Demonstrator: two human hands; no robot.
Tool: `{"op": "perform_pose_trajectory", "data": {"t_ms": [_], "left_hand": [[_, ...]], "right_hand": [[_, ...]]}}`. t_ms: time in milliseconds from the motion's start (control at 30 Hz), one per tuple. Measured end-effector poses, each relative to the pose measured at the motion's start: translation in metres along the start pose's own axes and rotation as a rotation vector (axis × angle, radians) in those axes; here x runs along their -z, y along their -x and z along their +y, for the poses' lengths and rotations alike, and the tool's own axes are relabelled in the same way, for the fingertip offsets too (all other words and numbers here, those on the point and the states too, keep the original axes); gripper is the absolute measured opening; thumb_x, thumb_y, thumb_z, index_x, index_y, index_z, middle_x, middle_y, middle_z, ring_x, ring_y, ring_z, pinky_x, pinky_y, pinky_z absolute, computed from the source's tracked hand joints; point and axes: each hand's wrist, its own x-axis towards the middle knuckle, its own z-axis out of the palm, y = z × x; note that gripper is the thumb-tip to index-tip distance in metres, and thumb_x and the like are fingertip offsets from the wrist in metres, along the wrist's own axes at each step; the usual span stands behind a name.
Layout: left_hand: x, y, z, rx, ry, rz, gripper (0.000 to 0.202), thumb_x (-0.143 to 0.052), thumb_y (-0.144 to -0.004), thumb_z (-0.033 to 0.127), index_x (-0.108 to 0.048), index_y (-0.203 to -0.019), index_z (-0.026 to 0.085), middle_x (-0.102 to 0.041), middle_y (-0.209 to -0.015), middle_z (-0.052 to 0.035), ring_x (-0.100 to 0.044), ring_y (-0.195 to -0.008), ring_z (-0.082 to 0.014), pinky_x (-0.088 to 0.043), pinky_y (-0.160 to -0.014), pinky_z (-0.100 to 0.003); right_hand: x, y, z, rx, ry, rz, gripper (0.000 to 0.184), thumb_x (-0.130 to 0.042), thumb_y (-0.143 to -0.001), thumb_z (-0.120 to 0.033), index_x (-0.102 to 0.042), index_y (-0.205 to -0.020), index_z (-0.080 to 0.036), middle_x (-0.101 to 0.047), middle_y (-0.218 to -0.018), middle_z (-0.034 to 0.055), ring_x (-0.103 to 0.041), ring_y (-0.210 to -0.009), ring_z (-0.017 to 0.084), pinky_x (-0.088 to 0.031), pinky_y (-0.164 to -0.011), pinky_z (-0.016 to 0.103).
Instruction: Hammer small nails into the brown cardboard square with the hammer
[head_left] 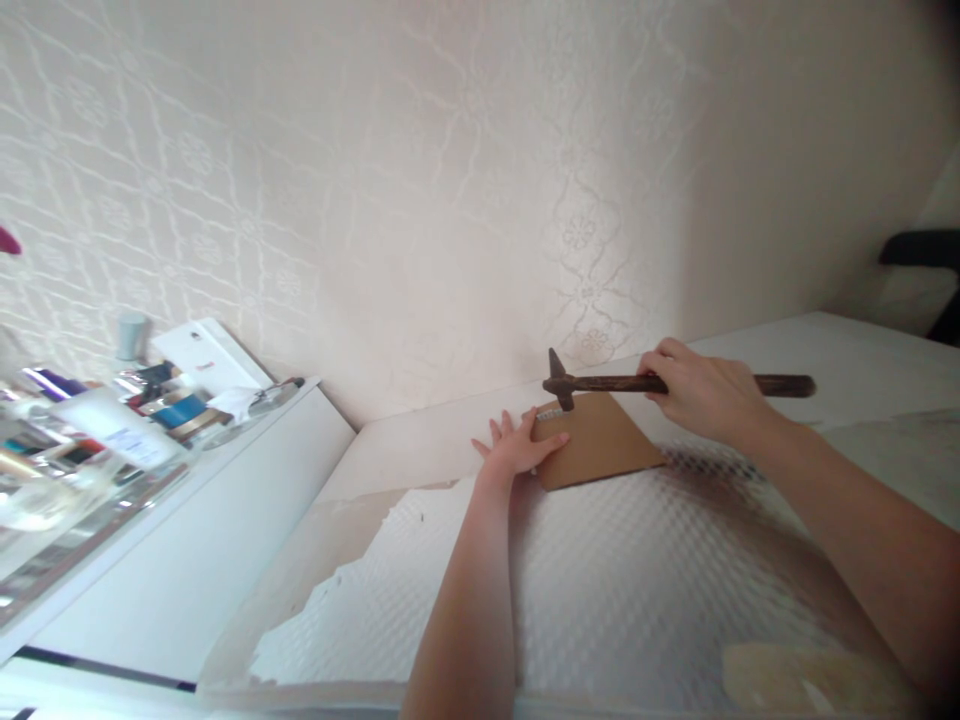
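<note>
My right hand is closed round the dark wooden handle of a hammer, whose metal head is over the far left part of a brown cardboard piece. Whether the head touches the cardboard, I cannot tell. My left hand lies with spread fingers on the cardboard's left edge, thumb across its top. Between thumb and hammer head a small pale strip shows at the cardboard's far edge; its details are too small to make out.
Under the cardboard is a white quilted-looking sheet with a ragged left edge. A patterned wall rises behind. On the left, a white cabinet bears a white box, a grey cup and several tubes and bottles. Something black stands far right.
</note>
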Motion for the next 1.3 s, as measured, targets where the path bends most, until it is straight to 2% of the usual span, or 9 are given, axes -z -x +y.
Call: {"op": "perform_pose_trajectory", "data": {"t_ms": [233,967,1133,1300], "left_hand": [[-0.0015,-0.0021,-0.0010,0.001,0.011,0.008,0.095,-0.029,-0.059,0.089,-0.016,-0.142,0.044,0.002,-0.155,-0.0036,0.006,-0.138,-0.0392,0.003,-0.099,-0.072],[0.0019,0.0028,0.0022,0.011,-0.038,-0.026,0.091,-0.026,-0.064,0.086,-0.010,-0.143,0.043,0.006,-0.155,-0.0015,0.008,-0.138,-0.0391,0.000,-0.101,-0.071],[0.0013,0.0022,0.0021,0.013,-0.048,-0.017,0.092,-0.025,-0.063,0.087,-0.010,-0.143,0.044,0.006,-0.155,-0.0002,0.008,-0.138,-0.0397,-0.002,-0.101,-0.071],[0.0002,0.0012,0.0016,0.012,-0.035,-0.012,0.092,-0.025,-0.063,0.087,-0.011,-0.143,0.044,0.005,-0.155,-0.0012,0.008,-0.138,-0.0394,0.000,-0.100,-0.072]], "right_hand": [[-0.0009,-0.0005,0.0010,-0.010,0.005,-0.004,0.019,-0.042,-0.087,-0.030,-0.058,-0.093,-0.021,-0.055,-0.101,0.0052,-0.055,-0.068,0.016,-0.022,-0.048,0.028],[0.0018,-0.0001,-0.0004,-0.023,0.001,-0.006,0.021,-0.041,-0.086,-0.028,-0.058,-0.096,-0.022,-0.055,-0.104,0.0060,-0.055,-0.068,0.016,-0.024,-0.049,0.028],[0.0033,-0.0002,-0.0011,-0.009,-0.003,-0.041,0.022,-0.041,-0.086,-0.029,-0.060,-0.097,-0.022,-0.054,-0.105,0.0060,-0.055,-0.069,0.016,-0.027,-0.050,0.028],[0.0024,-0.0003,-0.0003,-0.021,-0.004,-0.009,0.022,-0.041,-0.086,-0.030,-0.060,-0.096,-0.023,-0.055,-0.104,0.0053,-0.054,-0.069,0.015,-0.025,-0.049,0.028]]}}
